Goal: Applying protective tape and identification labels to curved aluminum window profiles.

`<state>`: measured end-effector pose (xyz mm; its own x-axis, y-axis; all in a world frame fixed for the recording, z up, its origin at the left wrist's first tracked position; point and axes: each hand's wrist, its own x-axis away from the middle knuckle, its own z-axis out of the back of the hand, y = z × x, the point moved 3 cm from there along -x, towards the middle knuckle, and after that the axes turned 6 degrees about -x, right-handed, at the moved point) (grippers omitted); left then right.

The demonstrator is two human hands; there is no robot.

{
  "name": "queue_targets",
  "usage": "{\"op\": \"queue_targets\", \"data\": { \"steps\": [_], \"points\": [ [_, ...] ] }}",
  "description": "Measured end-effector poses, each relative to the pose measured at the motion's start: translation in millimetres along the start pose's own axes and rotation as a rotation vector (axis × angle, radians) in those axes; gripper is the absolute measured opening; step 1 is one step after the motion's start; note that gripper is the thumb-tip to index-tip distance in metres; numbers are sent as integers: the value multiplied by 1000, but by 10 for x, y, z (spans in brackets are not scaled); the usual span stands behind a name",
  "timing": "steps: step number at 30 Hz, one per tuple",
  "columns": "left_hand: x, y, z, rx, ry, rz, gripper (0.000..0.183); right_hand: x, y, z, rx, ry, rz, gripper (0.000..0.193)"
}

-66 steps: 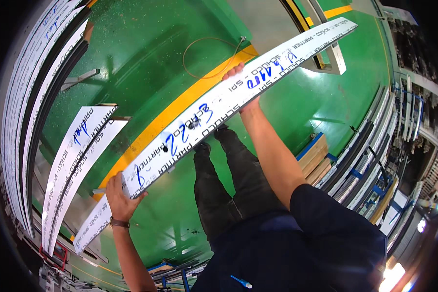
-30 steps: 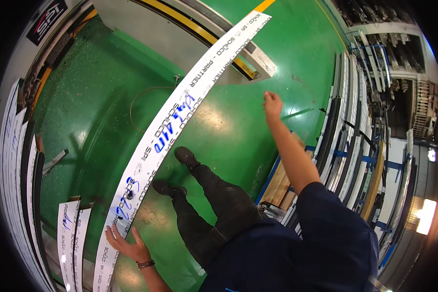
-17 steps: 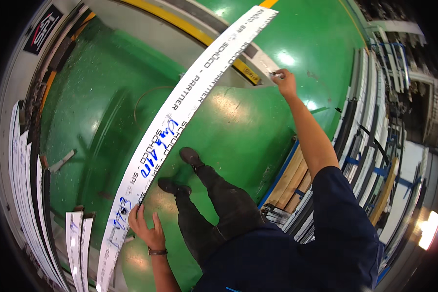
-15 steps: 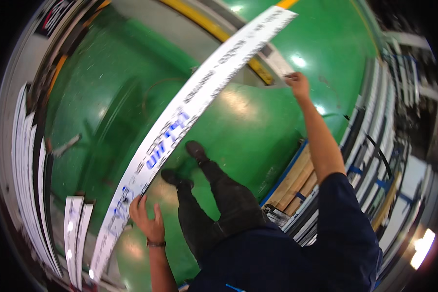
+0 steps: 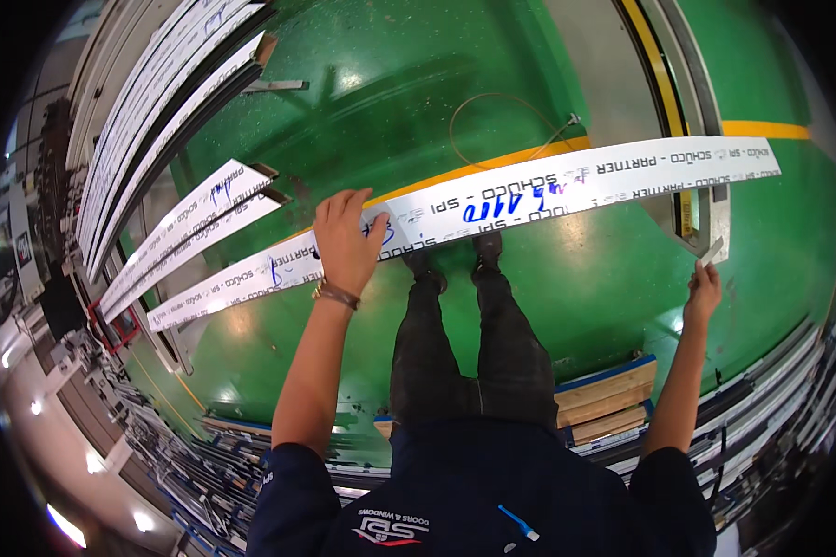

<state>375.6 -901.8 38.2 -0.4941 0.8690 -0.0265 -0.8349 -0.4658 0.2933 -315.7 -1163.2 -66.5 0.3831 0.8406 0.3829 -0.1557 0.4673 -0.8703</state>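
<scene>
A long profile (image 5: 520, 200) covered in white printed film, with blue handwriting on it, lies across in front of me. My left hand (image 5: 346, 249) is laid over its left half, fingers curled across the far edge and thumb on the film. Off to the right, below the profile's near edge, my right hand (image 5: 704, 290) pinches a small pale flat strip (image 5: 711, 252) between thumb and fingers. The strip's tip is close to the end of a grey bench arm (image 5: 718, 218); whether they touch, I cannot tell.
Two shorter white-filmed profiles (image 5: 190, 223) lie at the left, with a stack of longer ones (image 5: 172, 102) beyond. A thin looped cable (image 5: 452, 130) lies on the green floor. Timber pieces (image 5: 608, 395) and racks of profiles (image 5: 771, 418) are close by my legs and right side.
My view has turned, so the profile now runs nearly crosswise. My left hand has gone from its near edge to over its face. The right hand still pinches the strip.
</scene>
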Motion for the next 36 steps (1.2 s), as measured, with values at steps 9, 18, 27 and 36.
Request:
{"op": "queue_targets", "data": {
  "steps": [9,18,27,36],
  "points": [
    [-278,-408,-32,94,-222,-81,8,2193,-305,-1614,-108,-312,55,19],
    [-294,-389,-19,3,-76,-370,6,3497,-545,-2966,-164,-664,-93,19],
    [-165,-1357,271,301,-267,-27,15,3689,-508,-3263,-131,-727,-48,19],
    [253,-1809,476,161,-349,-5,21,3867,-518,-3525,-81,-778,-19,16]
  ]
}}
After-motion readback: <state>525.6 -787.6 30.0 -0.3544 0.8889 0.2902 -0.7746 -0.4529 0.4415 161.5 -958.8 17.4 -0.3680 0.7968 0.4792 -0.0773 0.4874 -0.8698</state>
